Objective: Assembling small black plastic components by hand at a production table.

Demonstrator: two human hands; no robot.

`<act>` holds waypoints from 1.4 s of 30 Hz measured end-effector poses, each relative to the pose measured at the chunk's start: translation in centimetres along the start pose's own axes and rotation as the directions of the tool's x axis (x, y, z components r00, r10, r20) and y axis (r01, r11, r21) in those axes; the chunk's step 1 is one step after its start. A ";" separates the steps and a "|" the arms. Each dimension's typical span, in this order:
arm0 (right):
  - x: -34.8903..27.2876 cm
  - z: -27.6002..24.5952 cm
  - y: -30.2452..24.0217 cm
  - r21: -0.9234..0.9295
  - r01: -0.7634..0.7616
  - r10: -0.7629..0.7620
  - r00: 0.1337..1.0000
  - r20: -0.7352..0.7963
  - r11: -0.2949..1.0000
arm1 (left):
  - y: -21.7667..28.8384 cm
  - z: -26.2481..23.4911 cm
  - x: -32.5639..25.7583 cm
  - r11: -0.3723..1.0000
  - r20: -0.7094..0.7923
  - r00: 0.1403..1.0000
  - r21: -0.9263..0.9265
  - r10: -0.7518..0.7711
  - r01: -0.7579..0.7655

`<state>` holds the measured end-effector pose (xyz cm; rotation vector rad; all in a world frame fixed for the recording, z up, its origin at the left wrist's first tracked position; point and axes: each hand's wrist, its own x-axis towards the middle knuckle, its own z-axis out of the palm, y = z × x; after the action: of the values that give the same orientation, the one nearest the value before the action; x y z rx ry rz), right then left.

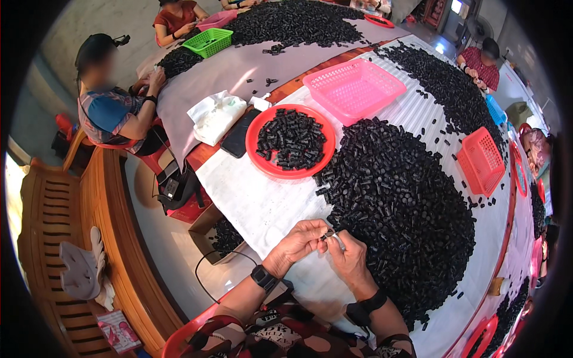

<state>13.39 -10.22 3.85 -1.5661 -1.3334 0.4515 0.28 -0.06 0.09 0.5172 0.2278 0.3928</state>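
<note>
My left hand [301, 240] and my right hand [350, 258] meet over the near edge of the white-covered table. Both are closed, their fingertips pinching a small black plastic piece [326, 235] between them. Something pale shows by the right fingertips; I cannot make out what it is. Just right of my hands spreads a big heap of small black cylindrical pieces [400, 221]. A round red basin [254, 156] beyond my left hand holds more of the same pieces.
A pink basket [358, 89] stands behind the heap, a coral basket [482, 161] to its right. Left of the basin lie a black phone [237, 135] and a tissue pack [216, 117]. Co-workers sit around the tables, with a green basket [209, 43] at far left. A wooden bench [113, 238] stands left.
</note>
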 end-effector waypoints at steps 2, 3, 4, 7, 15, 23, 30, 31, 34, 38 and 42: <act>-0.1 0.0 0.4 -0.017 -0.004 0.004 1.000 -0.010 1.000 | 0.0 0.1 0.0 1.000 -0.001 1.000 -0.007 0.010 -0.010; -0.1 0.0 0.4 -0.017 -0.006 0.005 1.000 -0.010 1.000 | 0.1 0.2 0.0 1.000 -0.001 1.000 -0.007 0.009 -0.009; 0.0 0.0 0.3 -0.008 -0.011 0.011 1.000 -0.022 1.000 | 0.1 0.3 0.0 0.999 -0.015 1.000 -0.036 0.014 -0.015; 0.0 0.0 0.2 0.010 -0.012 0.012 0.999 -0.035 1.000 | 0.1 0.3 -0.1 0.998 -0.024 1.000 -0.065 0.017 -0.019; -0.1 0.0 0.2 -0.033 0.019 -0.019 1.000 0.011 0.999 | 0.1 0.1 -0.1 1.000 -0.021 1.000 -0.030 -0.001 0.000; -0.1 0.0 0.3 0.063 -0.044 0.046 0.998 -0.031 0.997 | 0.3 0.2 -0.2 0.997 -0.003 1.000 -0.082 0.014 -0.015; -0.1 -0.4 0.0 0.023 -0.057 0.057 0.998 -0.009 0.998 | 0.4 0.7 -0.5 0.997 0.023 0.999 -0.071 0.023 -0.022; -0.1 -0.3 -0.1 0.030 -0.043 0.044 0.999 -0.021 0.999 | 0.4 0.8 -0.5 0.998 0.020 0.999 -0.060 0.028 -0.026; -0.2 -0.2 0.1 0.051 -0.028 0.030 0.999 -0.035 0.998 | 0.4 0.7 -0.6 0.998 0.020 0.999 -0.043 0.037 -0.036; -0.3 -0.4 0.1 0.062 -0.026 0.028 0.999 -0.026 0.998 | 0.7 1.0 -0.6 0.999 0.025 0.998 -0.005 0.053 -0.053; -0.4 -0.5 0.1 0.059 -0.030 0.032 0.999 -0.031 0.998 | 1.7 1.9 -1.2 0.996 -0.045 0.996 0.031 0.083 -0.081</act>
<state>13.73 -10.74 3.87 -1.5419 -1.2625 0.4790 -0.72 -0.07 2.70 0.5474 0.2580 0.4823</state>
